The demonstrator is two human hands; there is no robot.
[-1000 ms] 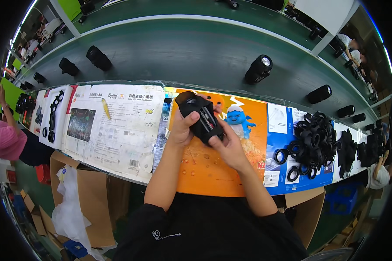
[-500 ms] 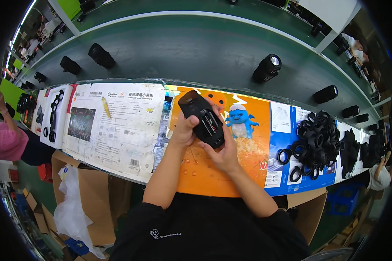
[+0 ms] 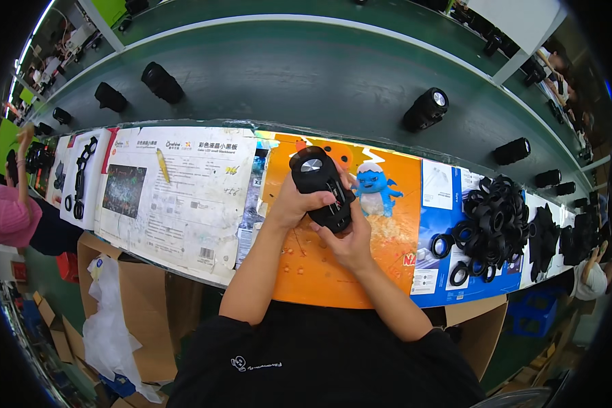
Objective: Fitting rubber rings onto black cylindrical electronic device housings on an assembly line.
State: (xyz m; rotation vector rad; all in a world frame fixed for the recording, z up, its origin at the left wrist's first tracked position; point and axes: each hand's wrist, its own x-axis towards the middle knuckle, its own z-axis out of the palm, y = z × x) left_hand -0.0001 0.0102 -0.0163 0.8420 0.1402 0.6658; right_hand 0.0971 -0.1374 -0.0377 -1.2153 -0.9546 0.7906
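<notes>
Black cylinder (image 3: 317, 179), silver end (image 3: 312, 165) newly showing

The orange board (image 3: 313, 275) looked smooth and glossy. Over it, the cylindrical device (image 3: 318, 179) looked matt, its end disc (image 3: 311, 165) shiny and metallic. Left of the board, a white panel (image 3: 173, 204) looked papery and scuffed; right of it, rings (image 3: 493, 216) looked rubbery.

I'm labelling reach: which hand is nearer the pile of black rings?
Right: the right hand is left of the pile of black rings; the left hand sits farther left.
</notes>
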